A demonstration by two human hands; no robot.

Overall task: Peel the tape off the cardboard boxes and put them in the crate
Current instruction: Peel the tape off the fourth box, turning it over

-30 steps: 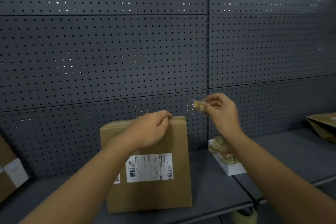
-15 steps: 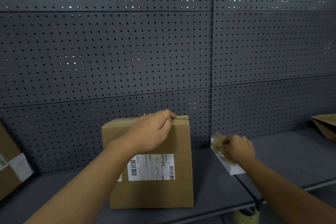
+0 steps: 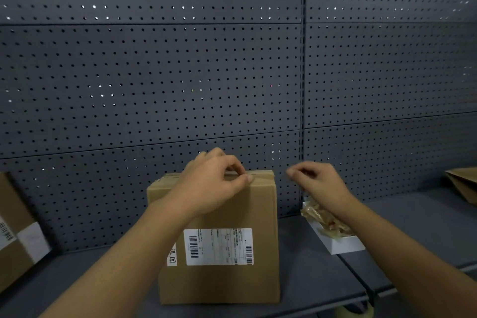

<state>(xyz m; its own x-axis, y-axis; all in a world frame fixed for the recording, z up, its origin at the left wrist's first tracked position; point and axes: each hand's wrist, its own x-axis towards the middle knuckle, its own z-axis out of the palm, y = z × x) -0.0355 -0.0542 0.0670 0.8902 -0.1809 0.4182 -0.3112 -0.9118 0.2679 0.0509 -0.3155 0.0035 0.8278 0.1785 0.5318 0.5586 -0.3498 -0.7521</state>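
Note:
A brown cardboard box with a white shipping label stands upright on the grey shelf. A strip of clear tape runs along its top edge. My left hand grips that top edge, fingers curled over it and thumb tip at the tape. My right hand hovers just right of the box's top corner, fingers loosely curled, holding nothing. Below it a small white crate holds crumpled peeled tape.
A dark pegboard wall backs the shelf. Another labelled cardboard box leans at the far left. A brown cardboard piece lies at the far right. A tape roll shows below the shelf's front edge.
My right hand held a piece of tape, dropped it into the white crate, and has risen empty toward the box's top right corner. My left hand stayed on the box top.

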